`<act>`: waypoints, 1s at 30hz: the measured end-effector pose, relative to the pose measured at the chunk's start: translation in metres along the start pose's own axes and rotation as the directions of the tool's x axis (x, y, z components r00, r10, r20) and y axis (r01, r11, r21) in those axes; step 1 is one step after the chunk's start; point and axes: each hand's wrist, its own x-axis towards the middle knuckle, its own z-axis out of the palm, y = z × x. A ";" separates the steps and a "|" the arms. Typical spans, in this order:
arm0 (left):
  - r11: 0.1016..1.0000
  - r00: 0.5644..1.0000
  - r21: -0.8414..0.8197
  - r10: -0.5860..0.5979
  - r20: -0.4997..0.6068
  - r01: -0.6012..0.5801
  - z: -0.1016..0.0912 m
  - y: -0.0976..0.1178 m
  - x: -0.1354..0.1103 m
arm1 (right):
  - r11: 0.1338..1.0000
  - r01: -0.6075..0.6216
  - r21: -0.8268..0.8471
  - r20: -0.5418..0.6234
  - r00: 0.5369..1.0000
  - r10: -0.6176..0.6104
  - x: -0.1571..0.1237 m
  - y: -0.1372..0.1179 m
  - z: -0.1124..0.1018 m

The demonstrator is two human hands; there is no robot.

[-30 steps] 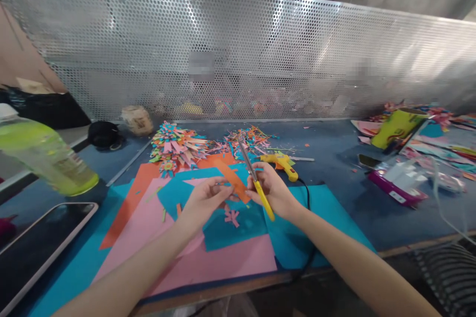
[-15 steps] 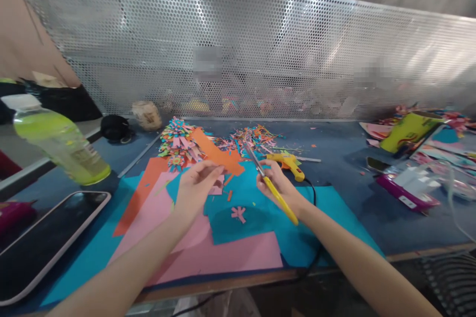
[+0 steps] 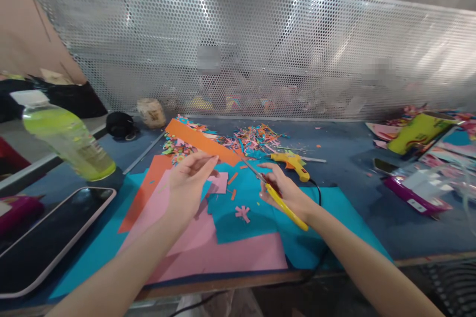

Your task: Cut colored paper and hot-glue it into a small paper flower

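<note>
My left hand (image 3: 187, 186) pinches a long orange paper strip (image 3: 201, 141) that slants up and to the left above the table. Yellow-handled scissors (image 3: 273, 195) sit in my right hand (image 3: 283, 191), their blades pointing up-left at the strip's right end. Under both hands lie overlapping blue paper sheets (image 3: 245, 213), pink paper sheets (image 3: 226, 257) and an orange sheet (image 3: 143, 198). A small pink cut-out (image 3: 242, 213) and small orange snippets (image 3: 233, 185) rest on the blue sheet.
A yellow glue gun (image 3: 292, 162) with a black cord lies just behind my right hand. A pile of coloured paper scraps (image 3: 256, 137) sits further back. At left stand a green drink bottle (image 3: 67, 136) and a tablet (image 3: 48, 237). A perforated metal screen (image 3: 260, 44) closes the back.
My left hand has raised the orange strip and swung it out to the left. The scissors have tipped lower, the blades now at the strip's right end. More orange snippets lie on the blue sheet.
</note>
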 end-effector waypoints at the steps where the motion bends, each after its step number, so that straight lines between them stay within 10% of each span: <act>1: 1.000 1.000 0.004 0.002 0.002 -0.002 0.000 0.000 0.000 | 1.000 0.001 -0.005 0.005 1.000 -0.001 0.000 -0.001 0.000; 30: 1.000 1.000 0.028 -0.012 0.014 0.012 0.000 -0.002 -0.001 | 0.990 0.046 -0.132 -0.014 0.999 -0.049 -0.001 -0.003 -0.001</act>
